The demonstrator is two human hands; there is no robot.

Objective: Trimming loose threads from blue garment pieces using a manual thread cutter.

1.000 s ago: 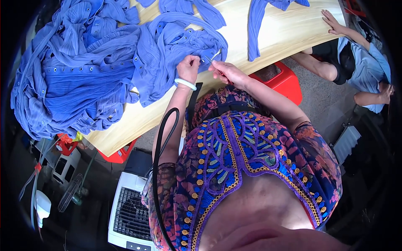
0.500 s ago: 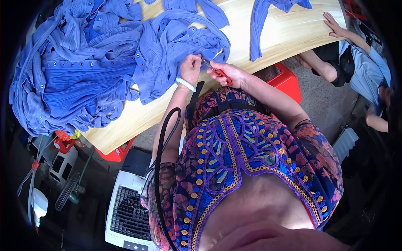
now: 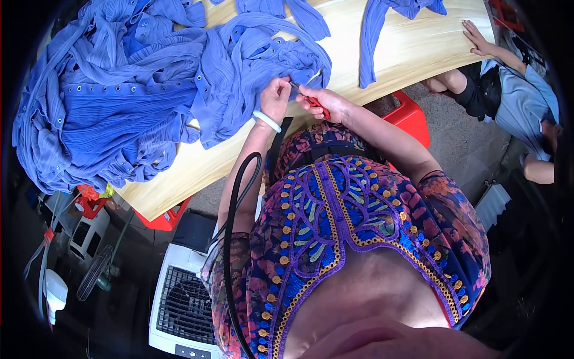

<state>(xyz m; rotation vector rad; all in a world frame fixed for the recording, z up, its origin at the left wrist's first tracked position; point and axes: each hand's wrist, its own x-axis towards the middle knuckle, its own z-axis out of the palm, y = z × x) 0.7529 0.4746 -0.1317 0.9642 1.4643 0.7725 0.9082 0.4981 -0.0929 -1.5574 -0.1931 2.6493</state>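
We saw a pale wooden surface (image 3: pixel 412 51) spread with a large heap of blue garments (image 3: pixel 119 102) on the left. At its near edge lay one blue garment (image 3: pixel 263 66), where our left hand (image 3: pixel 275 99), fingers clamped on the fabric, met our right hand (image 3: pixel 326 103), fingers closed around small red-handled snips (image 3: pixel 314 102). Far right, another person's hand (image 3: pixel 475 36) rested flat on the surface.
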